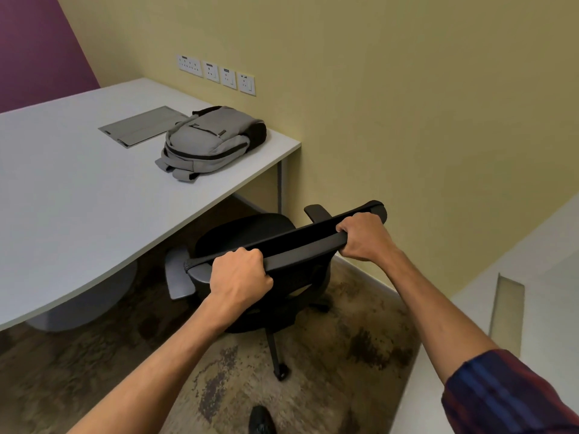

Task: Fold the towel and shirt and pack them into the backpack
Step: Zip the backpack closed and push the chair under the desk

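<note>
Both hands, left hand (239, 274) and right hand (363, 236), are clamped on the top rail of the chair (282, 245), while the backpack (210, 140) lies near the desk (78, 189) far right corner, likely soft, light, slumping, best grasped by its top handle.

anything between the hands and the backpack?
Head view: the chair seat and bare desk top lie between both hands on the chair's backrest and the backpack.

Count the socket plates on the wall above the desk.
4, in a row on the yellow wall behind the backpack: a wide one farthest left, then three narrower stepping rightward. None seems hidden.
</note>
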The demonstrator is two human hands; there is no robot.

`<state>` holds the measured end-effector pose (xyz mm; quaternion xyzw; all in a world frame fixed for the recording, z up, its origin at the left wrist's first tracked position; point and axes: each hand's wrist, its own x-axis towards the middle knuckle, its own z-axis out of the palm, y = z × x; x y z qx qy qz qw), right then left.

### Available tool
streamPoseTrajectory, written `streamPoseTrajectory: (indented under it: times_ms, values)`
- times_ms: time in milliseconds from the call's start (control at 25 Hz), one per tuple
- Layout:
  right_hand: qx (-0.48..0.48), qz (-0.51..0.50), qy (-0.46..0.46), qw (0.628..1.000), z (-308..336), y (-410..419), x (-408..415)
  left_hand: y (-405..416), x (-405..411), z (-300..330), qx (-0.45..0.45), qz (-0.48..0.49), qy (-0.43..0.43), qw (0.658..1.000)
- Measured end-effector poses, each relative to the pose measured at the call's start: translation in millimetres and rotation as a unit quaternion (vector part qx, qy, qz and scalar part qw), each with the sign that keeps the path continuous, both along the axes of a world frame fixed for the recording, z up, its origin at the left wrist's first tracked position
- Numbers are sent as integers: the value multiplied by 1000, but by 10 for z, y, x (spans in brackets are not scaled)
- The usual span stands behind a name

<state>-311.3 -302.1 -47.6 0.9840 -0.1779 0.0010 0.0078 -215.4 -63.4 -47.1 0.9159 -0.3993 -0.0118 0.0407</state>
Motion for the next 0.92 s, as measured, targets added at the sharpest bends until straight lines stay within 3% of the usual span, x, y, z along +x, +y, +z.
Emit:
streamPoseTrajectory:
  times_ms: [400, 920]
  values:
    - [-5, 51, -5, 999, -19, -922, 583, -790, 172, -10, -19, 16, 25, 999]
    - [-13, 208, 7, 978, -33, -1607, 1315, -1325, 526, -46, 15, 145, 1, 989]
